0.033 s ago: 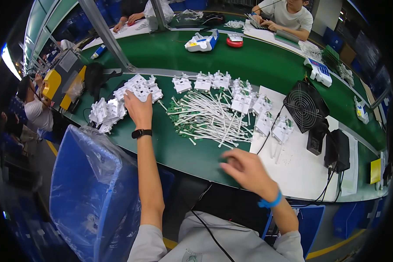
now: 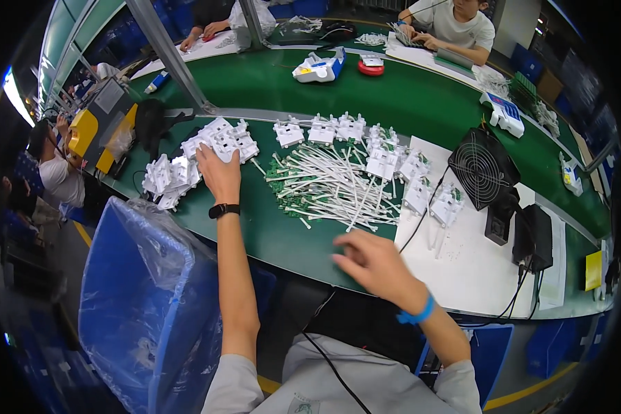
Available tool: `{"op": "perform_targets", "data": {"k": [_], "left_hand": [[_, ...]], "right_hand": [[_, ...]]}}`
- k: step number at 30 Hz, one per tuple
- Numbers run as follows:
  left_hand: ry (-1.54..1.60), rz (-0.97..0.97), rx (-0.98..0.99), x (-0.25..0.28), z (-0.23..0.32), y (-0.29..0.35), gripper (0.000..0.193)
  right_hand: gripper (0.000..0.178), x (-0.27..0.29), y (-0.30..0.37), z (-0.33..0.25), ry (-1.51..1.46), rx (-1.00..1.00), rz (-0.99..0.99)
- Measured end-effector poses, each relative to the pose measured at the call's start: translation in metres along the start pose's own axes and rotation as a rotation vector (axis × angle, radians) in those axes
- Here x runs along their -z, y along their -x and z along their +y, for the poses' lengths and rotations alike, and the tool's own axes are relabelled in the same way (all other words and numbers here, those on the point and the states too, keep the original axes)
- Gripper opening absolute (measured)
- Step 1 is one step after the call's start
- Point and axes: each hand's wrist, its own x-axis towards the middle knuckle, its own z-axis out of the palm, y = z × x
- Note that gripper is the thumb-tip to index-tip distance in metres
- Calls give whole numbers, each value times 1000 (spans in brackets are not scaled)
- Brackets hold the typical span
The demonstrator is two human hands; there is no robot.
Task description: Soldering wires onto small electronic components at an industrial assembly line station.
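Observation:
My left hand (image 2: pixel 218 172), a dark band at its wrist, reaches onto a pile of white plastic housings (image 2: pixel 222 138) at the left of the green table. Its thumb and fingers straddle the near edge of one housing; the fingertips are partly hidden. Beside that pile sits a smaller stack of the same housings (image 2: pixel 169 181). My right hand (image 2: pixel 379 265), with a blue wristband, hovers over the table's front edge, somewhat blurred. Its thumb and forefinger are apart with nothing visible between them. Beyond it lies a heap of white wire leads with small green boards (image 2: pixel 331 183).
More housings (image 2: pixel 381 162) curve around the heap onto a white sheet (image 2: pixel 455 269). A black fan (image 2: pixel 476 169) and black boxes (image 2: pixel 533 238) with cables stand at right. A lined blue bin (image 2: pixel 134 297) stands at left. People work across the green bench (image 2: pixel 255 83).
My right hand has shifted a little left and slightly up over the table edge. My left hand stays at the housings, which have hardly moved in the picture.

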Motion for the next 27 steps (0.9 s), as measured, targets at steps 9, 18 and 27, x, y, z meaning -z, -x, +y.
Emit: {"op": "perform_targets", "data": {"k": [9, 18, 27], "left_hand": [[341, 85, 66, -6, -13, 11, 77], [669, 132, 121, -3, -5, 15, 50], [866, 72, 167, 10, 17, 21, 55]], "right_hand": [[23, -85, -80, 36, 515, 318, 150], [13, -82, -82, 51, 316, 317, 210], [13, -73, -76, 45, 350, 383, 135]]}}
